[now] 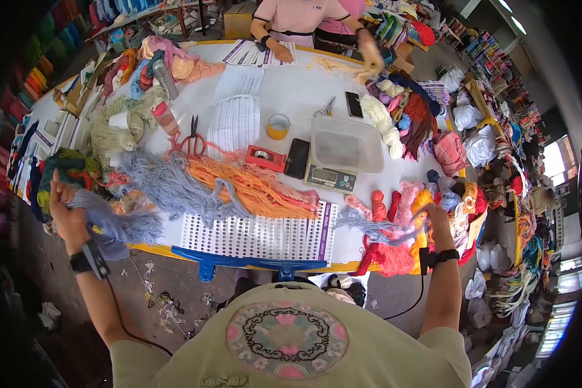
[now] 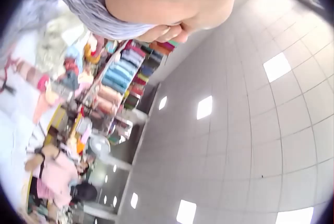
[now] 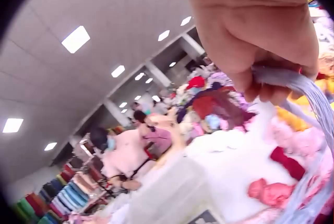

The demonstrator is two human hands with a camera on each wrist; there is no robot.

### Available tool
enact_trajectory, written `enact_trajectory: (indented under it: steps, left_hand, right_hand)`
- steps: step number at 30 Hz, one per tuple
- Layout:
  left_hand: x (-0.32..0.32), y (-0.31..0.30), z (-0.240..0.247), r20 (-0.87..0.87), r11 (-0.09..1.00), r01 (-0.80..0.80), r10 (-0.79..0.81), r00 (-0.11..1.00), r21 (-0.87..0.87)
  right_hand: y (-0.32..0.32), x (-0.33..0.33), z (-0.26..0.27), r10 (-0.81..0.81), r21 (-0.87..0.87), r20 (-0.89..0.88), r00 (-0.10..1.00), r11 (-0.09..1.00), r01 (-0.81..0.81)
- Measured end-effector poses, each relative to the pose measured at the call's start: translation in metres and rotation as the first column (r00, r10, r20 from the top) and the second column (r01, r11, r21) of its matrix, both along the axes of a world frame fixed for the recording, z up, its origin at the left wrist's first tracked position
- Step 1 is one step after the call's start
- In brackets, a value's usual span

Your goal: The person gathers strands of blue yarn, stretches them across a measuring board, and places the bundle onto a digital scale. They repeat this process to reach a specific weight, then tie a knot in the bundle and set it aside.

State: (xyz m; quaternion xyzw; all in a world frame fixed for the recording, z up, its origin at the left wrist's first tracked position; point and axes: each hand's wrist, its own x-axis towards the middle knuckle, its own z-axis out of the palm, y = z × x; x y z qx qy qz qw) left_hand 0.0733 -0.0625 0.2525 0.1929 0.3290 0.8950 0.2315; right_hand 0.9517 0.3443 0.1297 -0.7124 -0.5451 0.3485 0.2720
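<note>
At the table's left edge my left hand (image 1: 70,218) grips a thick grey-blue yarn bundle (image 1: 107,226), which hangs beside it. In the left wrist view, strands of this yarn (image 2: 88,7) run in under the curled fingers. Over on the right, my right hand (image 1: 438,226) holds a thin hank of grey-blue yarn (image 1: 378,227) whose loose end trails left over the table. Its looped strands (image 3: 297,80) pass through the curled fingers in the right wrist view. Between the hands lie a larger grey-blue yarn pile (image 1: 168,184) and orange yarn (image 1: 246,191).
A punched white card (image 1: 252,236) lies at the front edge above a blue bracket (image 1: 207,262). Beyond are scissors (image 1: 194,139), a red tape dispenser (image 1: 265,157), a phone (image 1: 297,158) and a scale (image 1: 330,178) bearing a plastic tub (image 1: 346,143). Another person (image 1: 297,19) works opposite.
</note>
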Motion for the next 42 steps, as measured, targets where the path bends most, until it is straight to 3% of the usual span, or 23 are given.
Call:
enact_trajectory:
  steps: [1,3,4,5,7,8,9,10,11,14,16,18,20,21,22,23,24,25,27,30,33,35,42]
  left_hand:
    - [0.032,0.017,0.009,-0.042,0.988,0.117,-0.113,0.993,0.101]
    - [0.113,0.043,0.042,-0.073,0.958,0.217,-0.207,0.976,0.186]
    - [0.148,0.054,0.052,-0.113,0.911,0.315,-0.295,0.949,0.267]
    - [0.177,0.065,0.055,-0.105,0.91,0.318,-0.301,0.948,0.267]
    - [0.22,0.083,0.057,-0.162,0.908,0.401,-0.38,0.911,0.124]
    - [0.233,0.088,0.048,-0.154,0.903,0.41,-0.39,0.908,0.127]
    - [0.244,0.094,0.033,-0.262,0.947,0.32,-0.316,0.912,-0.03]
    - [0.256,0.098,0.022,-0.378,0.964,0.201,-0.254,0.891,-0.172]
    - [0.267,0.1,0.016,-0.373,0.963,0.208,-0.26,0.891,-0.173]
    - [0.299,0.105,0.009,-0.236,0.925,0.269,-0.334,0.913,-0.267]
    - [0.316,0.109,0.008,-0.147,0.818,0.402,-0.495,0.857,-0.411]
    - [0.332,0.111,-0.001,-0.072,0.801,0.419,-0.492,0.868,-0.427]
    - [0.342,0.116,-0.004,-0.01,0.773,0.45,-0.507,0.862,-0.446]
    - [0.344,0.117,-0.007,-0.006,0.772,0.448,-0.504,0.864,-0.45]
    - [0.346,0.118,-0.012,0.01,0.763,0.448,-0.502,0.865,-0.466]
    - [0.349,0.119,-0.016,0.027,0.752,0.449,-0.499,0.866,-0.482]
    - [0.351,0.12,-0.019,0.03,0.752,0.446,-0.496,0.868,-0.485]
    - [0.353,0.121,-0.02,0.048,0.745,0.442,-0.485,0.873,-0.499]
    - [0.355,0.123,-0.023,0.066,0.737,0.436,-0.474,0.878,-0.517]
    - [0.357,0.124,-0.025,0.071,0.729,0.424,-0.462,0.884,-0.537]
    - [0.36,0.124,-0.026,0.079,0.703,0.418,-0.461,0.884,-0.575]
    - [0.362,0.125,-0.027,0.1,0.675,0.421,-0.46,0.882,-0.606]
    - [0.368,0.137,-0.035,0.197,0.688,0.478,-0.45,0.871,-0.546]
  right_hand:
    - [0.001,-0.028,0.019,0.141,0.165,0.213,0.967,0.97,-0.177]
    - [0.019,-0.052,0.061,0.168,0.375,0.423,0.89,0.862,-0.341]
    - [0.015,-0.076,0.102,0.191,0.28,0.06,0.98,0.939,-0.2]
    - [0.009,-0.1,0.142,0.132,0.13,-0.307,0.942,0.987,-0.096]
    - [0.026,-0.121,0.179,0.353,0.521,-0.217,0.91,0.83,-0.198]
    - [0.033,-0.136,0.203,0.424,0.523,-0.47,0.774,0.84,-0.143]
    - [0.04,-0.151,0.226,0.466,0.51,-0.679,0.567,0.855,-0.091]
    - [0.051,-0.164,0.244,0.515,0.573,-0.685,0.515,0.817,-0.056]
    - [0.062,-0.176,0.257,0.565,0.631,-0.684,0.462,0.776,-0.016]
    - [0.093,-0.202,0.275,0.622,0.721,-0.62,0.479,0.692,0.034]
    - [0.115,-0.217,0.269,0.701,0.764,-0.576,0.42,0.644,-0.028]
    - [0.125,-0.239,0.232,0.659,0.739,-0.541,0.522,0.669,-0.08]
    - [0.119,-0.254,0.182,0.55,0.695,-0.018,0.835,0.608,-0.385]
    - [0.125,-0.259,0.151,0.553,0.55,-0.154,0.819,0.736,-0.394]
    - [0.131,-0.262,0.104,0.604,0.534,-0.207,0.77,0.729,-0.428]
    - [0.124,-0.264,0.071,0.587,0.419,-0.101,0.803,0.757,-0.501]
    - [0.118,-0.265,0.033,0.554,0.402,0.202,0.808,0.705,-0.584]
    - [0.11,-0.266,0.001,0.472,0.359,0.486,0.735,0.659,-0.661]
    - [0.086,-0.26,-0.038,0.469,0.172,0.742,0.478,0.556,-0.813]
    - [0.046,-0.248,-0.074,0.509,0.061,0.739,0.442,0.603,-0.796]
    - [0.01,-0.239,-0.084,0.519,0.129,0.701,0.49,0.583,-0.802]
    - [-0.006,-0.237,-0.071,0.472,0.29,0.611,0.635,0.613,-0.735]
    - [-0.002,-0.225,-0.054,0.408,0.352,0.604,0.685,0.634,-0.688]
